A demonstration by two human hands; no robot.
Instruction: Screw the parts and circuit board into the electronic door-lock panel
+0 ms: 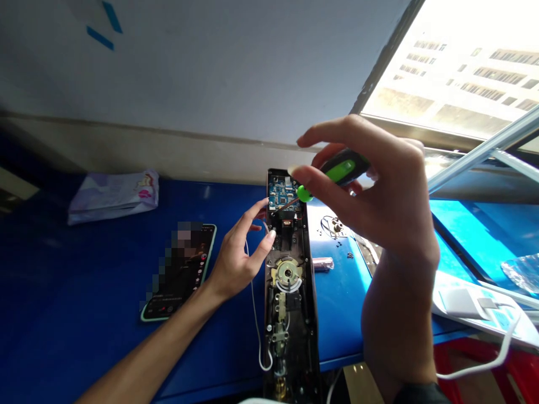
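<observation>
1 green-and-black-handled screwdriver [342,169] is clasped in my right hand [387,196], its thin shaft slanting down to the lower left of a blue circuit board [277,188]; I cannot tell what the tip touches. The board sits at the far end of a long, narrow, open black housing [303,342], laid lengthwise on a blue tabletop [105,269]. My left hand [241,255], thumb and forefinger parted, is at the housing's left rim. 1 thin white wire [252,292] hangs alongside; 1 pale-green-edged phone [179,280] lies farther left.
</observation>
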